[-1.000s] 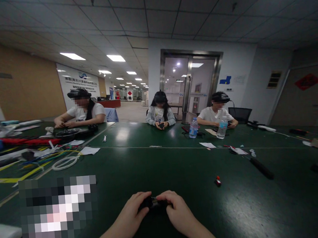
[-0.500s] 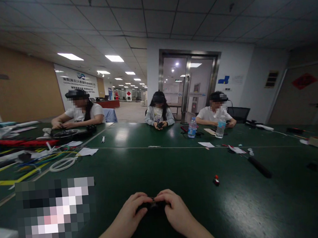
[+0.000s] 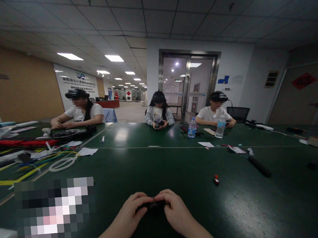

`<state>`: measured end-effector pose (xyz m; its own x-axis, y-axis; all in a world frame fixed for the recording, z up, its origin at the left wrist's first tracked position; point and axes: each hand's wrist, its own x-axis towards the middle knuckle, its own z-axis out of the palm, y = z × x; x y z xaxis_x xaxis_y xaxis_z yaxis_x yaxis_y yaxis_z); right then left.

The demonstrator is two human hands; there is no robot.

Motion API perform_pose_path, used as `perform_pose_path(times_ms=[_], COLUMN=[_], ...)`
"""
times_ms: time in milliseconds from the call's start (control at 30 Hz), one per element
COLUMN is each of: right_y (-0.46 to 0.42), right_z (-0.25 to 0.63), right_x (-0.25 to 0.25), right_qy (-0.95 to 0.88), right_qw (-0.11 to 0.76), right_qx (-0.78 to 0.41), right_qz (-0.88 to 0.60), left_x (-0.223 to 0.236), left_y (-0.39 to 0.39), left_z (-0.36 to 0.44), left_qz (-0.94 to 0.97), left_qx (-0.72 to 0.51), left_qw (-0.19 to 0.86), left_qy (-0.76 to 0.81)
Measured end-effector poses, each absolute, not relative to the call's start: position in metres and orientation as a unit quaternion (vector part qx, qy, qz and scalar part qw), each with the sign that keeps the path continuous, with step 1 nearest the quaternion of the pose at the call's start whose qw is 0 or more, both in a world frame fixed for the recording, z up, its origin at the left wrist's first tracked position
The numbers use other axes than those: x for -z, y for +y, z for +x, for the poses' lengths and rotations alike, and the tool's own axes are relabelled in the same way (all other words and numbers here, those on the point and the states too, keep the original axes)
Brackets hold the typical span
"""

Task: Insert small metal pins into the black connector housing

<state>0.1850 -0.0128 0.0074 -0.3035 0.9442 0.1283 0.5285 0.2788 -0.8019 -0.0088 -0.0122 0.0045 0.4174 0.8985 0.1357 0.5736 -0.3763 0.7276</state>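
Grips [image 3: 130, 212] [image 3: 177, 209] now closer at fingertips [image 3: 149, 199], black object [image 3: 155, 205] between

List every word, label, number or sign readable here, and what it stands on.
White wall sign with blue logo: top line seems to include "大数据"; rest too blurred.
Two clear plastic bottles: labels too small.
Silver-framed glass door: lettering too small.
Red paper diamond: too dark.
White wall notice: too blurred.
Black object between left hand and right hand: no visible text.

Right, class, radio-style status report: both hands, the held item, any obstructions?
Left hand and right hand gripping dark object. Object partly covered, too dark for detail. Small red-and-white piece apart, off to the right, not blocking.
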Motion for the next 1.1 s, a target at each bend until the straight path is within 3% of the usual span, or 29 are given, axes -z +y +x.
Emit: perform_pose_path(times_ms=[1100], right_y=[-0.021], right_z=[0.179], right_x=[-0.017], right_qy=[-0.740], right_qw=[0.297], right_qx=[-0.324], right_qz=[-0.508], left_x=[0.012], left_y=[-0.008], left_z=[-0.011], left_qz=[0.762], left_qx=[-0.309], left_qw=[0.290], left_qy=[0.489])
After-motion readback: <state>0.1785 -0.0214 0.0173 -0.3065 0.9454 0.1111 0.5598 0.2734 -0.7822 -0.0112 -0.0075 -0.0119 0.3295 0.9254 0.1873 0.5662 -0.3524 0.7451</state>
